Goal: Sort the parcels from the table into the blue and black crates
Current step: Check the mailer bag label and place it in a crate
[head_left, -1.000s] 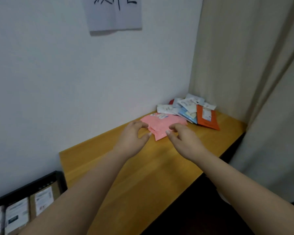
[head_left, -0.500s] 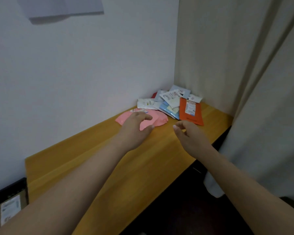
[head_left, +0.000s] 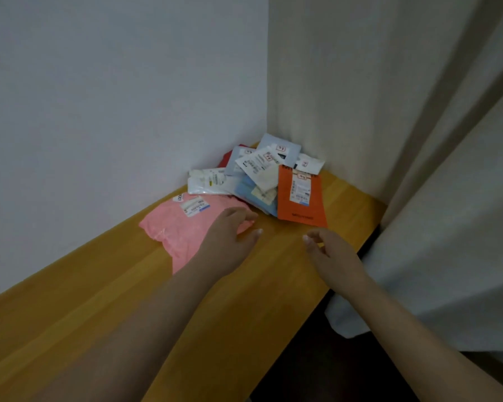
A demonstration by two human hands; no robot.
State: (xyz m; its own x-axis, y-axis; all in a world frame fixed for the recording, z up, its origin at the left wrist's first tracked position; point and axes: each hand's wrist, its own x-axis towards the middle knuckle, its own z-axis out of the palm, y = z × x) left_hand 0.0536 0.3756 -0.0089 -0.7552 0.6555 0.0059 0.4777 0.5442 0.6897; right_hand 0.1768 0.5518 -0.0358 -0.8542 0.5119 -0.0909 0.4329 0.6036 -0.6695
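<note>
A pink parcel [head_left: 183,227] with a white label lies on the wooden table [head_left: 105,297] near the wall. My left hand [head_left: 230,239] rests flat on its right part, fingers relaxed. My right hand [head_left: 328,250] hovers just above the table to the right, fingers loosely curled and holding nothing. Beyond both hands, a pile of parcels fills the corner: an orange parcel [head_left: 301,198], a light blue one [head_left: 256,195] and several white and grey ones [head_left: 262,163]. No crate is in view.
A white wall runs along the table's far side. A beige curtain [head_left: 433,169] hangs at the right, reaching past the table's edge. Dark floor shows below the table's front edge.
My right hand let go of the pink parcel and drew off to the right. My left hand went flat on it. The view swung right, so the black crate left the frame.
</note>
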